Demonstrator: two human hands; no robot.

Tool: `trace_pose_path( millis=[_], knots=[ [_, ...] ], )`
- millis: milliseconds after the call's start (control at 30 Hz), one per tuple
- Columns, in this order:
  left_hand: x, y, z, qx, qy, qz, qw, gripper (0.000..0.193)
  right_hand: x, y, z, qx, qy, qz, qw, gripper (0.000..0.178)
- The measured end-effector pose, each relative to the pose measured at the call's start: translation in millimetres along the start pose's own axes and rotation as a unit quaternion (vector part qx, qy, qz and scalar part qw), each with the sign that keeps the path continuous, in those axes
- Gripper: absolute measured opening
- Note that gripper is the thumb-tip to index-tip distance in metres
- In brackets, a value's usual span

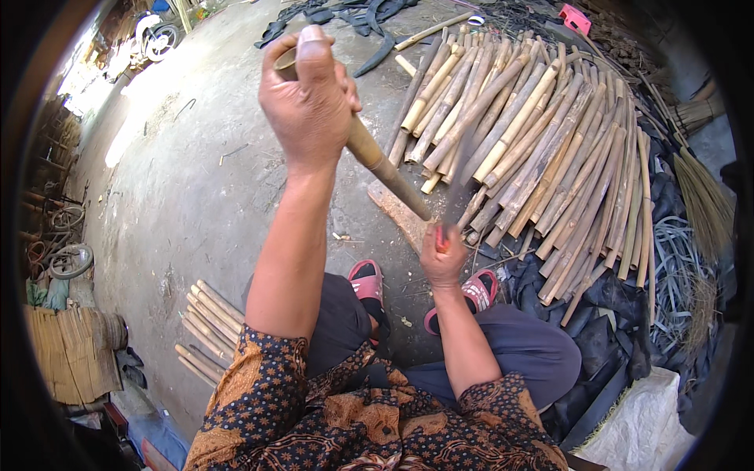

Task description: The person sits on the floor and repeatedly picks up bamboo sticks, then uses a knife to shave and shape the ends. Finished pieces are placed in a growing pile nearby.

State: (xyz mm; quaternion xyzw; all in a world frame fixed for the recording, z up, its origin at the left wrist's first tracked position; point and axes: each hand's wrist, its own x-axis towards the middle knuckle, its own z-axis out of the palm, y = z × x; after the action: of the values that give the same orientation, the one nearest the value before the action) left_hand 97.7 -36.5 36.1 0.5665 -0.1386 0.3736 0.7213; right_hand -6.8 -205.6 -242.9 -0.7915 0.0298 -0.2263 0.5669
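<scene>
My left hand (310, 102) is raised and closed around the upper end of a bamboo pole (385, 169), which slants down to the right. The pole's lower end comes down close to my right hand, over a worn wooden block (402, 217) on the ground. My right hand (442, 257) grips the red handle of a knife (443, 238). Its long dark blade points away from me and is smeared by motion. Whether the blade touches the pole, I cannot tell.
A large heap of cut bamboo poles (542, 149) lies at the right. Several shorter pieces (208, 330) lie at the left. Pink sandals (367, 284) are on my feet. Dark sheeting (605, 345), blue strapping (679, 267), a broom (701, 196) and a white sack (644, 424) lie farther right.
</scene>
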Motion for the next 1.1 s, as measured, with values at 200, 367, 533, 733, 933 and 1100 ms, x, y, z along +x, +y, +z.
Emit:
trace_pose_path(
  millis=[200, 367, 533, 733, 933, 1100],
  knots=[
    [-7.4, 10.9, -2.9, 0.006, 0.001, -0.036, 0.999, 0.037, -2.3, 6.5, -4.9, -0.095, -0.217, 0.311, 0.92, 0.042],
    [-1.1, 5.1, -5.6, -0.001, -0.002, -0.013, 1.0, 0.037, 17.4, -11.1, -12.5, -0.022, -0.04, 0.019, 0.999, 0.033],
    [-2.1, 4.8, -1.9, -0.008, -0.012, -0.025, 1.0, 0.035, -13.4, 20.4, 8.8, -0.211, -0.14, 0.221, 0.942, 0.03],
    [-2.1, 11.5, -16.9, -0.007, 0.005, -0.026, 1.0, 0.032, -0.5, 16.7, 1.5, -0.133, -0.152, 0.197, 0.959, 0.035],
    [1.1, 5.9, -15.3, 0.013, 0.026, -0.039, 0.999, 0.033, -16.8, 13.2, 4.6, -0.127, -0.095, 0.106, 0.982, 0.038],
    [5.0, 12.0, -32.9, -0.03, -0.012, -0.081, 0.996, 0.036, -23.5, 44.9, -11.4, -0.148, -0.195, 0.487, 0.838, 0.045]
  ],
)
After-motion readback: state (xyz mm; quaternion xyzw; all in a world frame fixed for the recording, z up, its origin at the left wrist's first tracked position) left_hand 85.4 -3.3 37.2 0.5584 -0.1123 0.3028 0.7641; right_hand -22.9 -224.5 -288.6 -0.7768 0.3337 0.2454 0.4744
